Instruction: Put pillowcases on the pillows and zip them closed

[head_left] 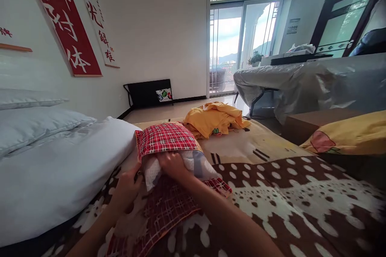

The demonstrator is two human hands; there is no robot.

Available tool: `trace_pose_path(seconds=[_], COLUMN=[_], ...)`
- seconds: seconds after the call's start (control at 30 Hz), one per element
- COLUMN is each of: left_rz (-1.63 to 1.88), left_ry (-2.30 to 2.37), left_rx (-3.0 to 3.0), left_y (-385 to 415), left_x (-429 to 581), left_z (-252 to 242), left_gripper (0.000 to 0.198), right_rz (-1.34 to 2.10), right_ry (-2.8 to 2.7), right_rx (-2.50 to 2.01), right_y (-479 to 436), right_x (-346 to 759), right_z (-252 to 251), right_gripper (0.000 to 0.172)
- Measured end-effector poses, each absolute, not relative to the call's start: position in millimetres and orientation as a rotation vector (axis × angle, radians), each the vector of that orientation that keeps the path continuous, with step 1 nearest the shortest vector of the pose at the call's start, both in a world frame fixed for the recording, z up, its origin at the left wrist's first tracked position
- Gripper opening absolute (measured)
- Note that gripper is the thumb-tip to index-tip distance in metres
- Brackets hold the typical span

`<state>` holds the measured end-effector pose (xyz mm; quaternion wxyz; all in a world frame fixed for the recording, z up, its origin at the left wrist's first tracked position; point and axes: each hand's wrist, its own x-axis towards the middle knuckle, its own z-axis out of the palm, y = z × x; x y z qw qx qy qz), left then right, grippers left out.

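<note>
A red plaid pillowcase [167, 138] lies on the bed, its upper side pulled over part of a pale inner pillow [152, 170]. That pillow sticks out of the mouth toward me. My right hand [173, 164] reaches into the mouth, curled against the pillow, its fingertips hidden under the plaid cloth. At the left corner of the mouth, my left hand [128, 184] pinches the pillowcase edge. A darker plaid flap [169, 204] of the case spreads out beneath my forearms.
White pillows [69, 172] are heaped at the left. A crumpled yellow cloth [214, 118] lies beyond the pillowcase on the patterned blanket [271, 192]. To the right are a yellow pillow [358, 132], a cardboard box [319, 122] and a plastic-covered table [301, 84].
</note>
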<state>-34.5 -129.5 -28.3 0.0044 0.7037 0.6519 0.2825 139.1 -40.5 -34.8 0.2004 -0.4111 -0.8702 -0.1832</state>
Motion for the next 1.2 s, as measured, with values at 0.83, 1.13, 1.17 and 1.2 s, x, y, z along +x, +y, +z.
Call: trace_pose_path(seconds=[0.83, 1.13, 1.17, 1.2], left_rz=[0.631, 0.562, 0.545, 0.531], left_ry=[1.728, 2.183, 2.251, 2.289], left_rx=[2.503, 2.765, 2.777, 2.789], left_y=[-81.2, -97.5, -92.9, -87.8], left_x=[5.1, 45.9, 47.6, 48.6], left_z=[0.6, 6.6, 8.5, 11.4], left_gripper=[0.044, 0.091, 0.082, 0.070], right_rz=[-0.767, -0.640, -0.662, -0.693], right_ry=[-2.399, -2.237, -2.176, -2.128], right_rx=[-1.162, -1.237, -1.198, -1.128], right_y=[-43.3, -25.4, -30.4, -36.9], right_x=[245.2, 215.2, 213.3, 212.1], right_z=[-71.3, 9.2, 9.7, 7.5], right_gripper=[0.042, 0.018, 0.018, 0.019])
